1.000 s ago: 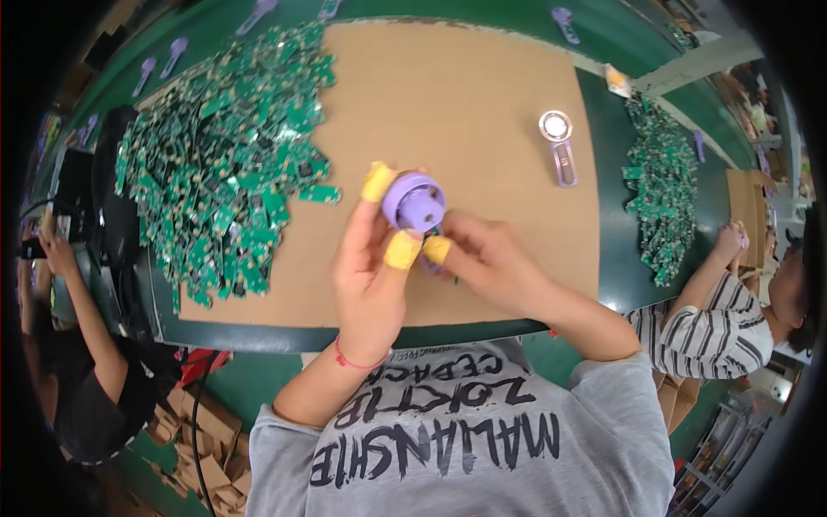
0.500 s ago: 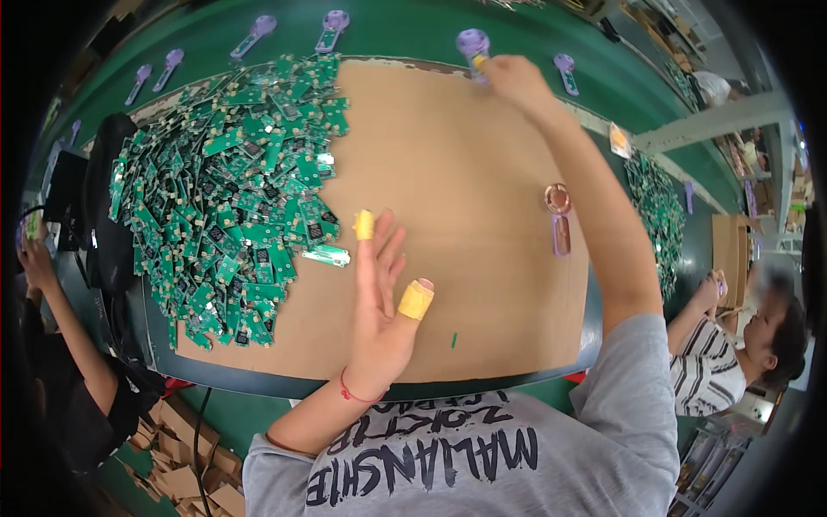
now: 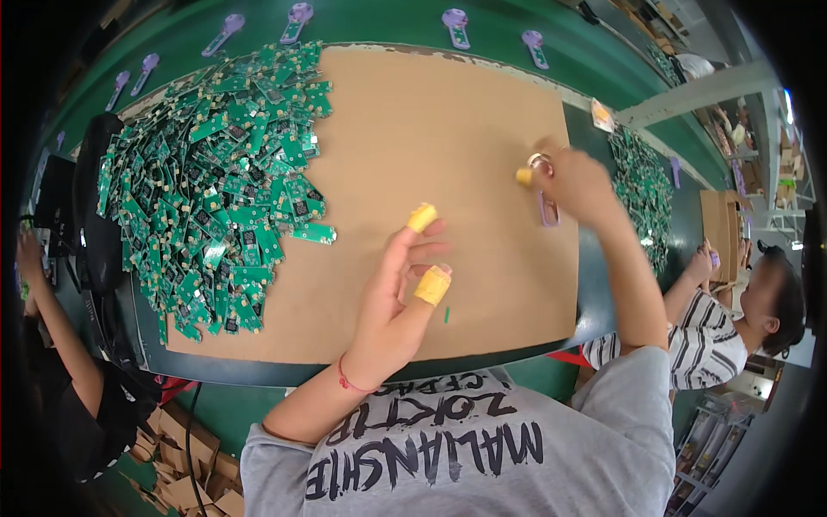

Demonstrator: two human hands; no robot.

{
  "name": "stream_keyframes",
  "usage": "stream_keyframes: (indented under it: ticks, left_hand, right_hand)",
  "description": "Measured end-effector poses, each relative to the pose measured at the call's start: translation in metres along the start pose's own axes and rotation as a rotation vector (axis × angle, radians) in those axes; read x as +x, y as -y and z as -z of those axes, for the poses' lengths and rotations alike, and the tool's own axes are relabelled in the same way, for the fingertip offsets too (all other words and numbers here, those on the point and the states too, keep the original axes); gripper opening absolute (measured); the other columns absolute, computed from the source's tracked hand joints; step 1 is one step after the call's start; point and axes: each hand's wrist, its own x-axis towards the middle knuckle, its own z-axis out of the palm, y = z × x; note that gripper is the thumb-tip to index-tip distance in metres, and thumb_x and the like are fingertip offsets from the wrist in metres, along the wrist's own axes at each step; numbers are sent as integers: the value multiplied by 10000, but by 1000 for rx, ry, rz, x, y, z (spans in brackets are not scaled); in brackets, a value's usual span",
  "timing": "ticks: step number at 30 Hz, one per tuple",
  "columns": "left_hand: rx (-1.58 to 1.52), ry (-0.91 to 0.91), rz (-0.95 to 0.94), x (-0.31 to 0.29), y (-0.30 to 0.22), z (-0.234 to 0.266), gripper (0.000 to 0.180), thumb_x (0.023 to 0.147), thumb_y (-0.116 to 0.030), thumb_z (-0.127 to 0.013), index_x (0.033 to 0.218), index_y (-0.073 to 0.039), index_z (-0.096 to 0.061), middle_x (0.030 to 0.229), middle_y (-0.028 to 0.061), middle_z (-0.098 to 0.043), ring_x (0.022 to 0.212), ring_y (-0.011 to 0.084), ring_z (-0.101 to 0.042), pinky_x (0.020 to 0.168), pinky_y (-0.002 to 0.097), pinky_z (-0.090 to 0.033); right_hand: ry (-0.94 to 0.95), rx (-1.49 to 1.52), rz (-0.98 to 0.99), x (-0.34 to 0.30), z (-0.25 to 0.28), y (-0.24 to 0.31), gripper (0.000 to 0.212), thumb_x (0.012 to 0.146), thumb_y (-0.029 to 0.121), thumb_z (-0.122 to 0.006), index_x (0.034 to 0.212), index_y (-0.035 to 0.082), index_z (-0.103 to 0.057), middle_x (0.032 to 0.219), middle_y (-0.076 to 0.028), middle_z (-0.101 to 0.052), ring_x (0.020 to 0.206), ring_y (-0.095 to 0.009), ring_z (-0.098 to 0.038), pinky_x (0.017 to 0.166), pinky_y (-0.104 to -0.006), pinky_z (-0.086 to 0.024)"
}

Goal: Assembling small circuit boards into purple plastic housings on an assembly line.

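Observation:
A purple spoon-shaped housing (image 3: 549, 212) with a copper-coloured ring at its round end lies on the right side of the brown cardboard sheet (image 3: 482, 267). My right hand (image 3: 579, 185) is over that round end, its taped fingertip beside the ring. Motion smears its fingers, so I cannot make out whether they grip the housing. Hovering above the middle of the sheet, my left hand (image 3: 392, 302) has its fingers apart and holds nothing. Yellow tape wraps its thumb and a fingertip. A large heap of green circuit boards (image 3: 215, 189) covers the sheet's left part.
Several purple housings with green boards, including one (image 3: 456, 30), lie along the far green surface. A small green sliver (image 3: 447, 314) is near my left hand. Another board heap (image 3: 642, 194) lies at right. People work on both sides; cardboard pieces (image 3: 189, 452) lie below left.
My right hand has let go of the purple housing on the far green surface and come back to the ringed one. My left hand has shifted slightly right, fingers more bent.

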Motion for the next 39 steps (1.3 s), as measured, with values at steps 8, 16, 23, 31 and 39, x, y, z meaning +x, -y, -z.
stream_keyframes:
  ticks: [8, 16, 23, 31, 39]
  left_hand:
    - [580, 114, -110, -10, -1, -11, 271, 820, -17, -524, 1091, -4, -514, 1105, 113, -496, 951, 185, -543, 769, 269, -442]
    - [529, 60, -144, -24, 5, -17, 175, 765, -26, -580, 931, -6, -528, 954, 82, -548, 734, 188, -599, 611, 279, -460]
    - [841, 22, -263, -30, 11, -14, 174, 732, -47, -612, 883, -32, -526, 979, 59, -538, 728, 168, -570, 606, 282, -454]
    - [368, 209, -19, -29, 3, -1, 123, 776, -13, -588, 854, -7, -493, 951, 67, -510, 817, 149, -530, 713, 241, -427]
    - [670, -22, -137, -29, -5, 9, 130, 796, -25, -568, 887, -4, -478, 793, 79, -513, 659, 179, -563, 566, 270, -457]
  right_hand:
    - [181, 1624, 287, -73, -27, 40, 313, 816, 133, -523, 1100, 106, -394, 968, -93, -523, 862, -176, -531, 731, -309, -468]
    - [139, 1862, 560, -100, -47, 68, 339, 825, 90, -527, 1115, 89, -350, 1038, -105, -479, 934, -174, -524, 817, -328, -452]
    - [-133, 1719, 849, -108, -64, 75, 328, 824, 45, -520, 1086, 80, -325, 1055, -152, -419, 900, -173, -505, 771, -303, -456]
    - [46, 1960, 700, -106, -64, 75, 240, 855, 166, -486, 1038, 81, -356, 1008, -144, -463, 816, -158, -511, 708, -298, -465]
    - [160, 1434, 342, -111, -54, 91, 185, 773, -40, -573, 927, 19, -489, 870, -53, -600, 876, -132, -559, 754, -283, -460]
